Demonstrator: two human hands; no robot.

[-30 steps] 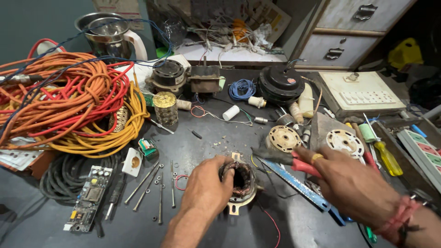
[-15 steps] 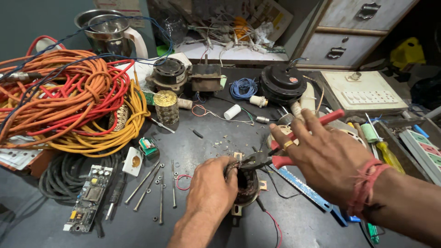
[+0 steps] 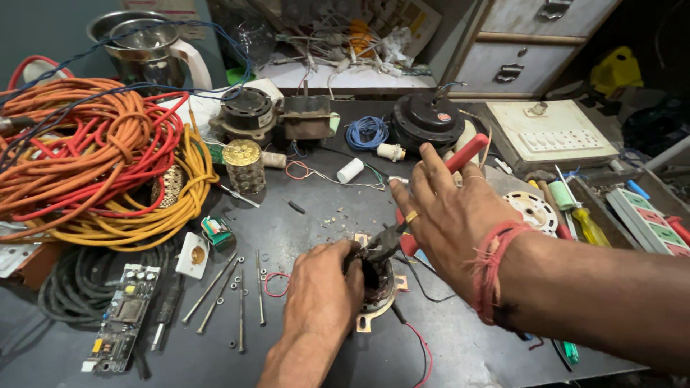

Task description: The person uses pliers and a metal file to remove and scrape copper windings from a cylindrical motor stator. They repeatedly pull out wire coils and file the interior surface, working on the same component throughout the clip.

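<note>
since a moment ago the right hand (image 3: 449, 215) has come further over the motor stator (image 3: 375, 284), bringing the red-handled pliers (image 3: 424, 205) from the side of the bench down onto the winding, and the stator now stands more upright under the left hand (image 3: 323, 287) than it did a second back.

the left hand is curled tightly around the stator's left side, fingers wrapped on its top edge, holding it against the dark workbench (image 3: 316, 208). the right hand is closed around the pliers' handles, one red handle sticking out up past the fingers; the dark nose of the pliers sits at the stator's top rim, touching the winding, though whether it pinches a wire cannot be told. a ring shows on one finger and a red thread band (image 3: 492, 269) circles the wrist.

the stator sits near the front middle of the bench, its pale mounting lugs showing below and beside it, a red lead trailing toward the front edge. just left of it lie long bolts (image 3: 230, 291) with washers and a small red ring. farther left is a green circuit board (image 3: 122, 316), a coil of black cable (image 3: 79, 276), and a big heap of orange, red and yellow wire (image 3: 93, 165). behind, a black round motor housing (image 3: 428, 118) and a white switch board (image 3: 550, 133).
</note>
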